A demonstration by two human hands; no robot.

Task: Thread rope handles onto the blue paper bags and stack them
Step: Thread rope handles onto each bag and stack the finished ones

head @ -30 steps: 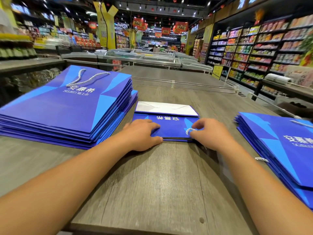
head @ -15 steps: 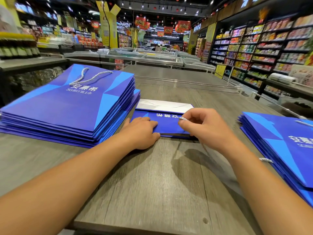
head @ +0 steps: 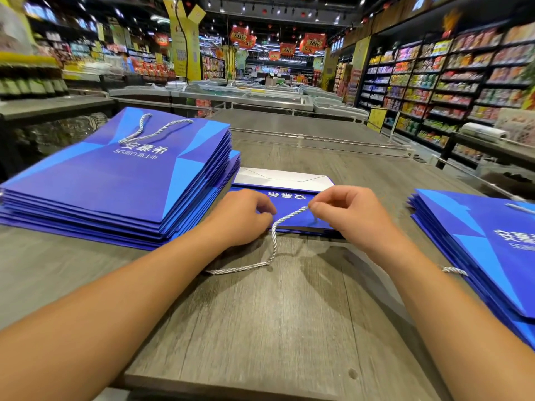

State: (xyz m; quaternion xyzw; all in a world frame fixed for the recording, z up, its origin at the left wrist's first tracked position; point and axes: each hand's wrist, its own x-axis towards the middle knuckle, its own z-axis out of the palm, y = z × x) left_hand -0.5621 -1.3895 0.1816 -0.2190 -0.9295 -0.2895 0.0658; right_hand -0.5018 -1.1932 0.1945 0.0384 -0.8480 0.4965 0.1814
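The right hand (head: 351, 215) has its grip pinched on the rope (head: 272, 250) at the rope's far end, just above the near edge of the folded bag (head: 292, 208), probably to draw it through a hole there; the hole itself is hidden under the fingers. From that grip the rope runs left and toward the person, off the bag's edge and onto the desk (head: 275, 328), its loose tail lying slack under the left forearm. The left hand (head: 246, 218), just left of the pinch, rests curled on the bag, likely to pin it flat while the rope is pulled; whether it also holds the rope I cannot tell. Well left of the grip stands a stack (head: 115, 180) with a handled bag on top, seemingly finished; well right lies another pile (head: 486, 244).
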